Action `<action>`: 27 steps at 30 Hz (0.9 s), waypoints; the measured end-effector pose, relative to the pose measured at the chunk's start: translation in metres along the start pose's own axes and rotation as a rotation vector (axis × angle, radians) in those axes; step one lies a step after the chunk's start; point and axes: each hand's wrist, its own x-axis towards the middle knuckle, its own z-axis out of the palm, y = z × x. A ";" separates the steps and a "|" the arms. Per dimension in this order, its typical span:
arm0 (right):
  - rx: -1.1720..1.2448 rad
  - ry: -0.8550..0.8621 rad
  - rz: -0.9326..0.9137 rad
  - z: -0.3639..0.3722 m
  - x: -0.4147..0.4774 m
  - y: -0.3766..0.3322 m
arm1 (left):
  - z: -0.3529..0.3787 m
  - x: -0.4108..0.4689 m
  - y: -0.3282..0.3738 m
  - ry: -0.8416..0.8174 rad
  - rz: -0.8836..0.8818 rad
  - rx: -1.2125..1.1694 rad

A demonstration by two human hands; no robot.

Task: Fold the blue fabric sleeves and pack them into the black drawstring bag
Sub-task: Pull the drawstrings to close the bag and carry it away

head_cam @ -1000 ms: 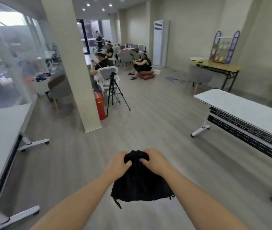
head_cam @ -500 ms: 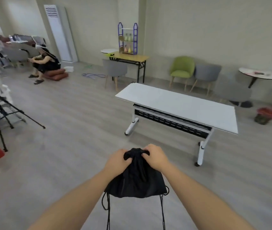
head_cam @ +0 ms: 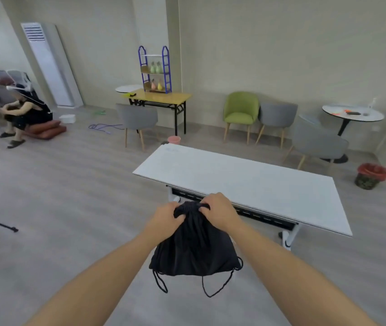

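Left hand (head_cam: 166, 216) and right hand (head_cam: 220, 211): fingers curled, gripping gathered mouth of black drawstring bag (head_cam: 195, 250), held just before white worktop (head_cam: 246, 182).

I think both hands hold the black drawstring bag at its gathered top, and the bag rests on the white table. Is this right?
Not fully. The left hand and the right hand do hold the black drawstring bag at its gathered top, but it does not rest on the white table. The head view shows it hanging in the air in front of the table.
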 end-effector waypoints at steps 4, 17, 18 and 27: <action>0.042 0.037 0.003 -0.014 0.092 0.025 | -0.009 0.100 0.000 0.037 -0.003 -0.020; -0.105 0.096 0.163 0.002 0.360 0.106 | -0.011 0.414 -0.054 -0.063 0.154 0.008; -0.102 0.122 0.179 -0.002 0.380 0.110 | -0.014 0.439 -0.053 -0.067 0.176 0.009; -0.065 0.087 0.328 0.024 0.515 0.182 | 0.018 0.616 -0.071 -0.179 0.197 0.093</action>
